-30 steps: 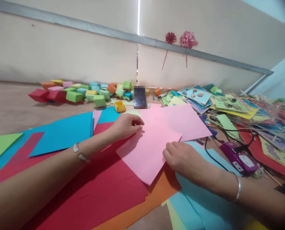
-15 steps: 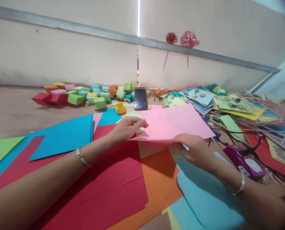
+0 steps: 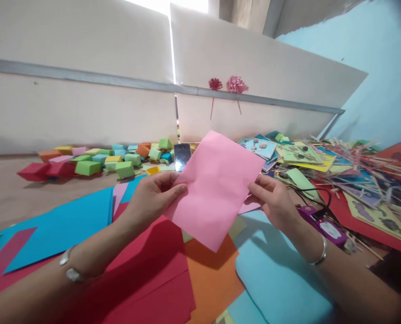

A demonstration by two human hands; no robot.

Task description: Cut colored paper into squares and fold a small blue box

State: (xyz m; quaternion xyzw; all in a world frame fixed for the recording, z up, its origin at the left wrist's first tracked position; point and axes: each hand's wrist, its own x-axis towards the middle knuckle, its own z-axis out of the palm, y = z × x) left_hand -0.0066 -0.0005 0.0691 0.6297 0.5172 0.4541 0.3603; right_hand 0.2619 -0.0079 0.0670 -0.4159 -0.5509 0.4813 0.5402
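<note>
A pink sheet of paper (image 3: 217, 189) is held up in front of me, tilted so that one corner points down. My left hand (image 3: 155, 195) pinches its left edge, thumb on the near face. At the right edge my right hand (image 3: 271, 193) grips it between thumb and fingers. Part of another pink piece shows behind the sheet, beside the right hand. Below lie red paper (image 3: 153, 274), orange paper (image 3: 214, 283) and light blue paper (image 3: 277, 270). Blue sheets (image 3: 72, 220) spread out under and beyond my left forearm.
Several coloured paper boxes (image 3: 88, 168) are heaped along the wall at the left. A phone (image 3: 182, 156) leans behind the pink sheet. Picture cards (image 3: 301, 154) and sticks pile up at the right, near a purple device (image 3: 325, 225) with black cables. Two paper flowers (image 3: 236, 84) hang on the wall rail.
The pink sheet has been lifted from nearly flat and turned to face me. My left hand has closed on its left edge. The view has tilted up and shifted right.
</note>
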